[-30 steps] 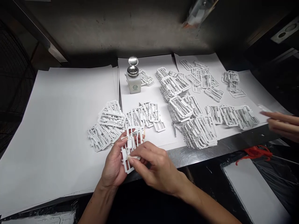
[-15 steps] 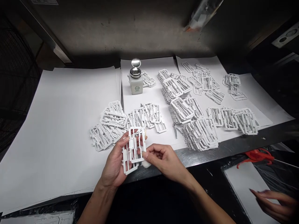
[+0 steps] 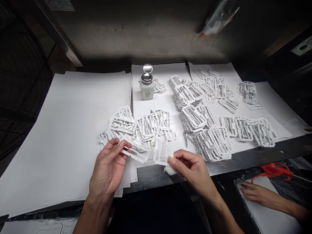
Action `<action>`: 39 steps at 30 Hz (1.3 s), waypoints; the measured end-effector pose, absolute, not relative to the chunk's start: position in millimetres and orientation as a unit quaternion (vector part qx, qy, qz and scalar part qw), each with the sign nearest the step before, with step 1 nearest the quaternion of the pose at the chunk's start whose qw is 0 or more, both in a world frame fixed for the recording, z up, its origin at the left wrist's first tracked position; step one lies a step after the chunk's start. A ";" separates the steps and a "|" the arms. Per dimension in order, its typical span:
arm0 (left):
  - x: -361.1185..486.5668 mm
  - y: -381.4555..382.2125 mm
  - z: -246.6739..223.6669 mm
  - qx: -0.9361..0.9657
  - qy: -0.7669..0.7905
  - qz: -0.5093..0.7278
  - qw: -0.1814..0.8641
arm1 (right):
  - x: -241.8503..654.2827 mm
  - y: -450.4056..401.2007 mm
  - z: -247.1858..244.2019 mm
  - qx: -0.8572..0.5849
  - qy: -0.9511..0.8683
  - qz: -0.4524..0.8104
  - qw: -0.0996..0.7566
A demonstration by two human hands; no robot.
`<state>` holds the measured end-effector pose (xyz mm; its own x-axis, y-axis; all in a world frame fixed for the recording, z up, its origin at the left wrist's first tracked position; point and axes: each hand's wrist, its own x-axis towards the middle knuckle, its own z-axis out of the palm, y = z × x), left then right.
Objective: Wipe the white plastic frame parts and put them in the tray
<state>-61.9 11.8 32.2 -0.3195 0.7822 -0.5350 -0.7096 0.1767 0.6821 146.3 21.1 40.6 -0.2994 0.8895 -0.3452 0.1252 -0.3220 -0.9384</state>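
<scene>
My left hand [image 3: 107, 167] pinches one end of a white plastic sprue frame [image 3: 136, 152], which is tilted and smeared by motion. Between the thumb and fingers of my right hand [image 3: 190, 167] is a second white plastic frame [image 3: 164, 162], thin-barred and held upright by its lower corner. A white cotton-like wad [image 3: 170, 171] shows just under those right fingertips; whether they grip it I cannot tell. Behind both hands lie loose piles of similar frames, one at the left [image 3: 123, 124] and one in the middle [image 3: 149, 125].
A white pump-top bottle [image 3: 147, 90] with its metal lid raised stands at the back. Stacked frames [image 3: 212, 143] sit to the right, with tweezers [image 3: 186, 139] beside them. White paper [image 3: 80, 130] covers the bench. Another person's hand [image 3: 255, 193] rests near an orange-red tool [image 3: 275, 170].
The two frames, overlapping before, are now apart. My left hand has turned and tilted its frame; my right hand has moved right with the other. The other person's hand has moved left onto white sheeting.
</scene>
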 end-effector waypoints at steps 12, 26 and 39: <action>-25.8 4.0 24.0 -0.151 0.348 0.652 0.657 | 96.8 3.2 4.4 -0.437 -0.307 0.766 0.358; -39.3 -7.6 28.0 0.138 0.438 0.615 0.641 | 126.4 16.9 33.3 -0.477 -0.506 0.655 0.296; -38.6 -12.4 21.4 0.055 0.477 0.574 0.664 | 112.9 31.4 37.0 -0.500 -0.589 0.624 0.115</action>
